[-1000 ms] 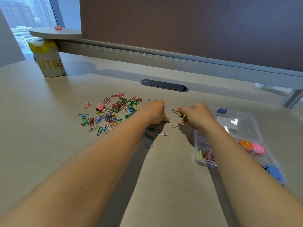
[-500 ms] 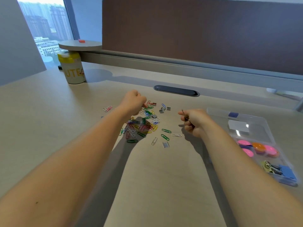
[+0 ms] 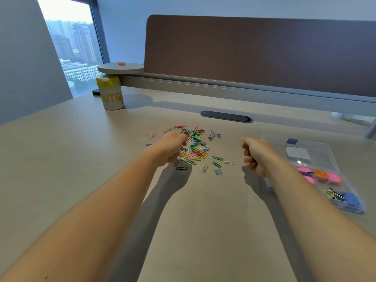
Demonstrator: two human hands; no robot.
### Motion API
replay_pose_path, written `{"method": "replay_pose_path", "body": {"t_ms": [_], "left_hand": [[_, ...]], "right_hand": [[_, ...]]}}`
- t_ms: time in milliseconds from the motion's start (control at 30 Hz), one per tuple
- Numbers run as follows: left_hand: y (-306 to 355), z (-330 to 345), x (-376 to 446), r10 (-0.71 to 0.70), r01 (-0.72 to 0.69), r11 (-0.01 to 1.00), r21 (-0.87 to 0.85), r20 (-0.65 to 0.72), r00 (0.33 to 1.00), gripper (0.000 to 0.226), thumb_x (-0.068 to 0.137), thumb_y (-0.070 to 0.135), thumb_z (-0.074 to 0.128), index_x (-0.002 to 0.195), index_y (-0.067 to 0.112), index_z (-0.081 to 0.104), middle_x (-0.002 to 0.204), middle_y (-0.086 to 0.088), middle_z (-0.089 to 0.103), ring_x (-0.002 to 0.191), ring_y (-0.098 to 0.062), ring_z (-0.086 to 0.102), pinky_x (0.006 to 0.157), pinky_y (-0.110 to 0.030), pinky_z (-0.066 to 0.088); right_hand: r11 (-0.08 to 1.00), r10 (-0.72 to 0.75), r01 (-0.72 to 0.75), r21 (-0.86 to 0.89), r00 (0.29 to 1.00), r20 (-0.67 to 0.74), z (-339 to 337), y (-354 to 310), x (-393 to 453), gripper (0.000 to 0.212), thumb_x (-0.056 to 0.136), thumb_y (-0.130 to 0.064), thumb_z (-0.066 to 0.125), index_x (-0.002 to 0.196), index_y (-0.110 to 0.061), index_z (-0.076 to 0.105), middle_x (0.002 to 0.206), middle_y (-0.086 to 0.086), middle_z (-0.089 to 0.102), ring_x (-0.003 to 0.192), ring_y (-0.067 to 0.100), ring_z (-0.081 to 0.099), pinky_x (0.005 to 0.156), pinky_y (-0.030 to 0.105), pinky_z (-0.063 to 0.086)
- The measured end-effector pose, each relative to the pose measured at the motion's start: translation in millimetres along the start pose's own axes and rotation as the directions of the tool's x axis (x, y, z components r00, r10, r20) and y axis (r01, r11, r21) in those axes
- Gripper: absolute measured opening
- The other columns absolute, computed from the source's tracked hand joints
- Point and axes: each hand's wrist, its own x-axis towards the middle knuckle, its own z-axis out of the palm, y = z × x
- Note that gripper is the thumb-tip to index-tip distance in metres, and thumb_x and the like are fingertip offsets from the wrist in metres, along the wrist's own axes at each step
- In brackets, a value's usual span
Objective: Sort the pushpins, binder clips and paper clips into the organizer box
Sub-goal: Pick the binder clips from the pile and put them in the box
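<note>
Compared with half a second earlier, the left hand [image 3: 173,148] is sitting lower over the near left edge of the scattered pile of coloured wire paper clips [image 3: 194,148], where before it was hovering at the pile's far side, and the right hand [image 3: 255,156] has swung a little toward the clear plastic organizer box [image 3: 317,147]. The thin metal piece that was poking out of the right fist is no longer showing.

The left hand is curling loosely over the clips, fingers bent down and knuckles up; whether it is pinching a clip I cannot tell, since the fingertips are hidden. The right hand is balling into a closed fist just left of the box, thumb on top, and what it is gripping (if anything) is concealed. Both forearms are reaching forward across the pale wooden desk [image 3: 81,159].

A few clips are lying apart from the pile toward the near right, among them two green ones and a white one, along with a small silver binder clip [image 3: 217,171]. In the box, round pink and orange pushpins [image 3: 321,175] are filling a middle compartment, and blue binder clips [image 3: 351,199] are lying in the nearest one beside a yellowish clip. A white cup with a yellow lid [image 3: 110,95] is standing at the far left.
</note>
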Motion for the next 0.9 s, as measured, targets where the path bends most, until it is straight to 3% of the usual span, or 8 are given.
{"method": "replay_pose_path", "body": {"t_ms": [100,233,400,500,567,667,833,900], "left_hand": [[15.0,28.1,-12.7,-0.034,0.040,0.994,-0.098,0.065,0.997,0.025,0.091,0.010,0.030,0.066,0.013,0.033,0.062,-0.002,0.022,0.052,-0.011,0.019,0.045,-0.019,0.016],[38.1,73.9,-21.5,0.014,-0.004,0.998,-0.066,0.149,0.989,0.024,0.092,0.007,0.029,0.070,0.011,0.038,0.070,-0.004,0.027,0.058,-0.012,0.023,0.052,-0.022,0.021],[67.6,135.7,-19.2,0.120,-0.156,0.979,0.133,0.245,0.962,0.025,0.099,0.008,0.027,0.114,0.003,0.047,0.073,-0.005,0.034,0.062,-0.013,0.028,0.059,-0.024,0.029],[80.9,170.5,-15.8,0.202,-0.274,0.927,0.256,0.272,0.941,0.032,0.098,0.001,0.028,0.124,0.001,0.046,0.107,-0.014,0.052,0.083,-0.019,0.041,0.083,-0.032,0.040],[89.6,188.4,-14.9,0.253,-0.334,0.891,0.307,0.274,0.928,0.034,0.096,-0.006,0.030,0.125,0.002,0.047,0.131,-0.016,0.046,0.105,-0.025,0.045,0.098,-0.033,0.039],[98.0,207.8,-9.3,0.321,-0.417,0.842,0.342,0.304,0.897,0.039,0.094,-0.011,0.035,0.129,0.002,0.045,0.138,-0.015,0.043,0.123,-0.028,0.045,0.101,-0.029,0.039],[101.5,228.0,1.6,0.351,-0.456,0.821,0.344,0.327,0.877,0.034,0.095,-0.006,0.039,0.127,0.005,0.042,0.133,-0.016,0.045,0.095,-0.018,0.049,0.087,-0.026,0.044],[101.7,232.3,4.7,0.347,-0.452,0.823,0.343,0.326,0.880,0.032,0.094,-0.006,0.040,0.124,0.005,0.047,0.133,-0.015,0.046,0.093,-0.016,0.049,0.086,-0.025,0.044]], "right_hand": [[0.999,0.008,-0.010,-0.033,0.999,-0.053,-28.6,5.2,-11.3,0.028,0.093,-0.017,0.032,0.065,-0.015,0.035,0.058,0.002,0.025,0.050,0.013,0.021,0.045,0.023,0.020],[0.999,-0.007,0.001,-0.040,0.991,-0.136,-76.7,10.5,-19.5,0.026,0.090,-0.013,0.027,0.066,-0.016,0.036,0.059,0.001,0.025,0.048,0.013,0.019,0.042,0.023,0.019],[0.999,-0.032,0.024,-0.036,0.972,-0.235,-142.4,19.3,-21.6,0.028,0.090,-0.006,0.027,0.067,-0.015,0.041,0.060,0.003,0.026,0.049,0.014,0.021,0.039,0.021,0.026],[0.991,-0.055,0.024,-0.131,0.970,-0.238,-175.6,28.0,-16.3,0.030,0.091,-0.001,0.027,0.068,-0.014,0.042,0.058,0.004,0.026,0.050,0.014,0.022,0.043,0.023,0.021],[0.978,-0.093,0.046,-0.202,0.969,-0.229,-189.0,34.3,-8.6,0.025,0.092,0.003,0.029,0.082,-0.007,0.050,0.061,0.003,0.030,0.053,0.014,0.025,0.048,0.024,0.022],[0.931,-0.198,0.124,-0.343,0.962,-0.190,-195.5,40.4,2.3,0.028,0.094,0.002,0.036,0.116,0.000,0.052,0.072,-0.003,0.041,0.061,0.007,0.035,0.053,0.018,0.028],[0.856,-0.270,0.218,-0.468,0.962,-0.047,-191.4,47.7,8.1,0.026,0.093,0.000,0.044,0.115,0.001,0.058,0.107,0.010,0.056,0.084,0.013,0.048,0.071,0.019,0.041],[0.849,-0.243,0.214,-0.484,0.970,0.002,-189.9,51.5,8.7,0.025,0.092,-0.001,0.048,0.114,-0.001,0.060,0.100,0.008,0.056,0.078,0.013,0.050,0.064,0.018,0.044]]}}
